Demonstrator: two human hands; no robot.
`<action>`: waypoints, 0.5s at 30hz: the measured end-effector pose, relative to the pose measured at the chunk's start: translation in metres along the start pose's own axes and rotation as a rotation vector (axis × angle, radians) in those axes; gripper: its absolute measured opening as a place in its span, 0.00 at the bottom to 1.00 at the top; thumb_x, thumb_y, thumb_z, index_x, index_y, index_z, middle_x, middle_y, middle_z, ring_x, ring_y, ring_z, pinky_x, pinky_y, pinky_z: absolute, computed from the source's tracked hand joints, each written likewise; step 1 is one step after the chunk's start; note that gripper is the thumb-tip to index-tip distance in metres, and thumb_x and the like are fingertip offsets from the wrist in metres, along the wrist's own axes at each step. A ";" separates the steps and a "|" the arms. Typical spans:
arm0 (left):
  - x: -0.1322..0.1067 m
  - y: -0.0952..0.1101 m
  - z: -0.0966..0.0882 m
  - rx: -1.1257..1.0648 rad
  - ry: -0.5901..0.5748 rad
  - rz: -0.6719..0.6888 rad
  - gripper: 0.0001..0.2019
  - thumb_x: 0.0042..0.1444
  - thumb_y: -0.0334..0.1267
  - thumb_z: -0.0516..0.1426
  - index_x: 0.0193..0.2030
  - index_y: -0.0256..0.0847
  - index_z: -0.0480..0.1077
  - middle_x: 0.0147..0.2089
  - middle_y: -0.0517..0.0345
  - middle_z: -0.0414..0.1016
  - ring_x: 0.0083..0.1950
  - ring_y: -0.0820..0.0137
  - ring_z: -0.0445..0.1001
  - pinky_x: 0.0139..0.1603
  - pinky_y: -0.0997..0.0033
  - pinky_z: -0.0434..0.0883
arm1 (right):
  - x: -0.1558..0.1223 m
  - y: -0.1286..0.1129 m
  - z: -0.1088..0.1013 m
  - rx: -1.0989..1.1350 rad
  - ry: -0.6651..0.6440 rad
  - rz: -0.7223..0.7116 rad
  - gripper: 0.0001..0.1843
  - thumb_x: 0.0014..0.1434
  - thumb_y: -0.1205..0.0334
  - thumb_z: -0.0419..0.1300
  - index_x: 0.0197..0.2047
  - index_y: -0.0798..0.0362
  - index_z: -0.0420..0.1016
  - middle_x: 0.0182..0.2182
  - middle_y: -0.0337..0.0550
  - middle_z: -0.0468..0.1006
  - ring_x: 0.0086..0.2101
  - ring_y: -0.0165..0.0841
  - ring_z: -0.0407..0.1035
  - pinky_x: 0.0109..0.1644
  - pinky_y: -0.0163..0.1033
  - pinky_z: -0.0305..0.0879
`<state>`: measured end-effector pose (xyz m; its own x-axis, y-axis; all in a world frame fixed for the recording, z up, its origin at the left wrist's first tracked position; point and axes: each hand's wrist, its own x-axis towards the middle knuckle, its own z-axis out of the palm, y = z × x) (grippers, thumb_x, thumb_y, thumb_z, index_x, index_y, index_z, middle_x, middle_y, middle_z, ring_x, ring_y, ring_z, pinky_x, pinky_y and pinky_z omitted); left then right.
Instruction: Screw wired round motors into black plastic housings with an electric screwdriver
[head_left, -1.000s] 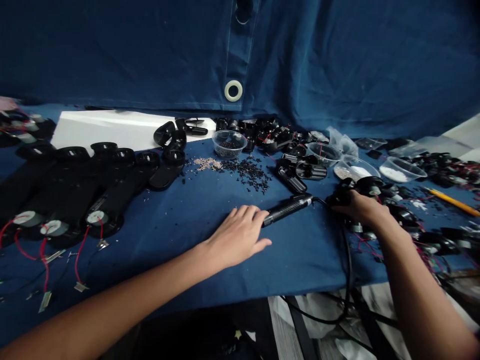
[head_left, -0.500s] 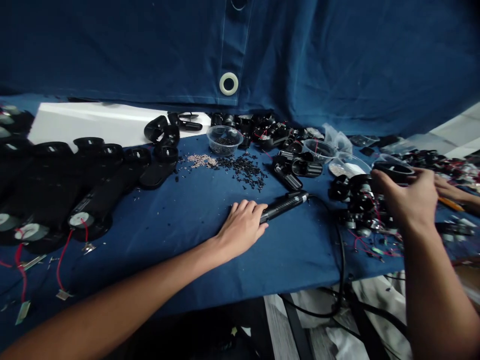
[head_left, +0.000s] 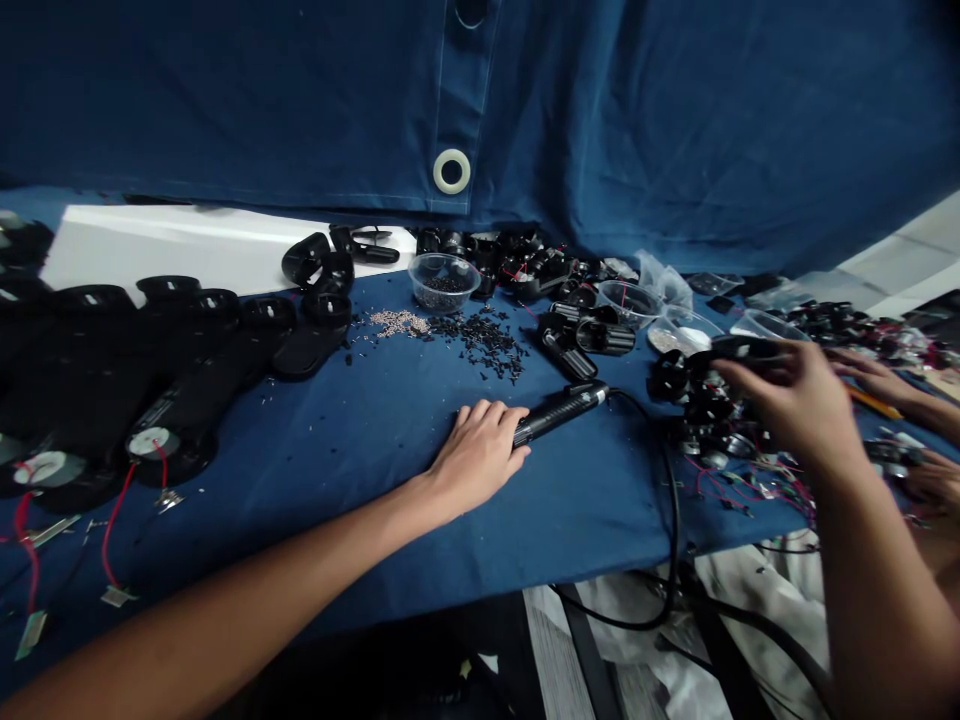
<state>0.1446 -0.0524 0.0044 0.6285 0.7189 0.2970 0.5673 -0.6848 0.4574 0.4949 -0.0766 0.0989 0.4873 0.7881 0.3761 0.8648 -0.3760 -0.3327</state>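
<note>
My left hand (head_left: 480, 455) rests on the blue cloth, its fingers closed over the near end of a black electric screwdriver (head_left: 562, 410). A cable runs from the tool's far end down over the table edge. At the right, my right hand (head_left: 802, 400) grips a black rounded plastic housing (head_left: 750, 350) between thumb and fingers, just over a heap of black motor parts (head_left: 709, 430) with red wires. The fingers behind the housing are partly hidden. Black screws (head_left: 487, 340) and copper-coloured screws (head_left: 399, 323) lie loose beyond my left hand.
Several black housings (head_left: 187, 340) with red-wired motors fill the left. A clear tub (head_left: 444, 285) of small dark pieces stands at the back, beside black shells (head_left: 577, 340). Another person's hand (head_left: 874, 378) is at the far right, near an orange-handled tool (head_left: 874, 402).
My right hand has moved slightly left and down with the black housing, closer to the heap of motor parts. My left hand stays on the screwdriver. More of the other person's hands shows.
</note>
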 end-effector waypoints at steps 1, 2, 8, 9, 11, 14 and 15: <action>0.000 0.000 0.000 0.002 -0.001 0.001 0.20 0.61 0.41 0.54 0.59 0.41 0.58 0.50 0.54 0.67 0.51 0.62 0.63 0.50 0.60 0.62 | -0.002 -0.003 0.006 -0.035 -0.110 -0.013 0.36 0.49 0.39 0.60 0.54 0.52 0.61 0.42 0.51 0.76 0.40 0.40 0.73 0.40 0.39 0.67; 0.000 0.000 0.000 0.005 0.000 0.001 0.20 0.61 0.41 0.54 0.59 0.41 0.58 0.50 0.54 0.67 0.51 0.62 0.63 0.50 0.60 0.62 | -0.003 -0.006 0.013 -0.084 -0.215 -0.042 0.36 0.47 0.38 0.60 0.53 0.52 0.62 0.41 0.51 0.76 0.39 0.40 0.72 0.40 0.39 0.66; 0.000 0.001 0.000 0.009 -0.009 -0.004 0.20 0.61 0.41 0.54 0.59 0.42 0.58 0.50 0.54 0.67 0.51 0.62 0.63 0.50 0.60 0.62 | 0.002 -0.010 0.053 -0.450 -0.465 -0.189 0.34 0.52 0.34 0.52 0.46 0.56 0.66 0.41 0.61 0.76 0.39 0.48 0.70 0.38 0.43 0.60; 0.000 0.001 0.000 0.008 -0.010 -0.005 0.20 0.61 0.41 0.54 0.59 0.42 0.58 0.51 0.54 0.67 0.51 0.62 0.63 0.50 0.60 0.62 | 0.003 -0.007 0.056 -0.487 -0.454 -0.170 0.34 0.53 0.32 0.50 0.45 0.57 0.67 0.40 0.63 0.75 0.39 0.50 0.70 0.37 0.45 0.60; 0.000 0.002 0.000 0.010 -0.010 -0.005 0.20 0.61 0.41 0.54 0.59 0.42 0.58 0.51 0.54 0.67 0.51 0.61 0.63 0.51 0.60 0.62 | 0.001 0.000 0.055 -0.553 -0.427 -0.136 0.37 0.54 0.31 0.45 0.45 0.58 0.67 0.40 0.65 0.75 0.39 0.53 0.70 0.37 0.47 0.59; 0.000 0.001 0.000 0.014 -0.007 0.002 0.20 0.62 0.41 0.54 0.59 0.41 0.58 0.51 0.54 0.67 0.51 0.62 0.63 0.50 0.60 0.62 | -0.008 0.012 0.046 -0.594 -0.413 -0.138 0.39 0.55 0.31 0.44 0.51 0.58 0.66 0.42 0.64 0.74 0.41 0.54 0.69 0.39 0.48 0.60; 0.000 0.001 0.000 0.017 -0.006 0.004 0.20 0.62 0.41 0.54 0.59 0.41 0.58 0.51 0.54 0.67 0.51 0.61 0.63 0.50 0.60 0.62 | -0.012 0.015 0.042 -0.606 -0.402 -0.168 0.39 0.54 0.31 0.45 0.53 0.57 0.66 0.44 0.63 0.74 0.42 0.53 0.69 0.40 0.49 0.60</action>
<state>0.1454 -0.0528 0.0046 0.6338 0.7156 0.2936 0.5738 -0.6895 0.4419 0.4973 -0.0708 0.0529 0.3614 0.9324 -0.0036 0.8955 -0.3460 0.2799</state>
